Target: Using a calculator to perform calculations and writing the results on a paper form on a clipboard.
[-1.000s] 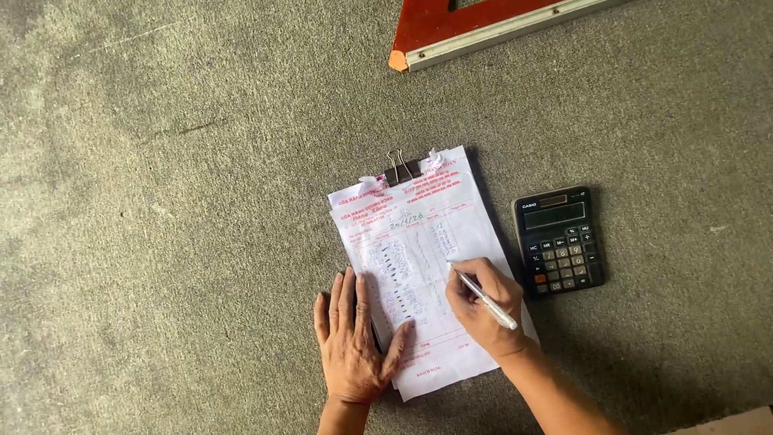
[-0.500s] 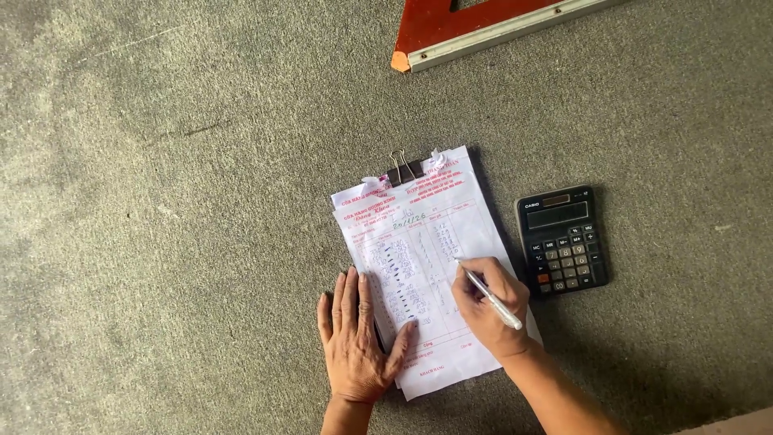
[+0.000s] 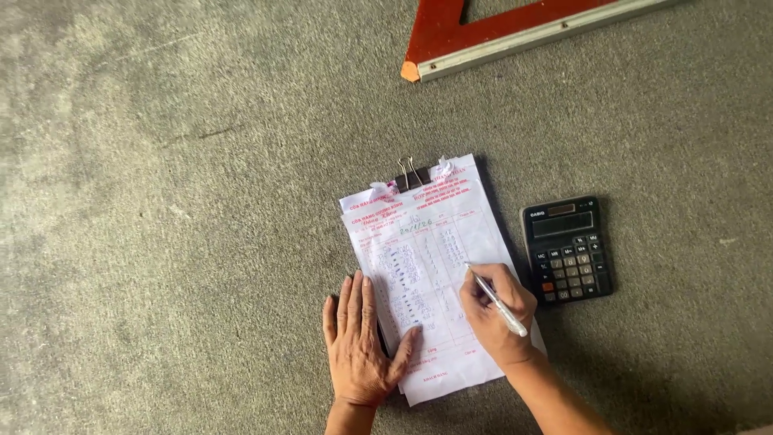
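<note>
Comparing with a second ago, your right hand (image 3: pixel 493 310) has barely shifted: its fingers are still closed around the white pen (image 3: pixel 498 301), the tip still on the right-hand columns of the form (image 3: pixel 431 266), so the writing looks to be carrying on in the same part of the table. The form lies on the grey floor (image 3: pixel 161 242) just left of the black calculator (image 3: pixel 568 250), clipped at its top by a binder clip (image 3: pixel 411 176). Your left hand (image 3: pixel 362 342) stays flat, fingers spread, across the form's lower left corner, further left of the calculator. A red board (image 3: pixel 515 28) lies well above the calculator.
</note>
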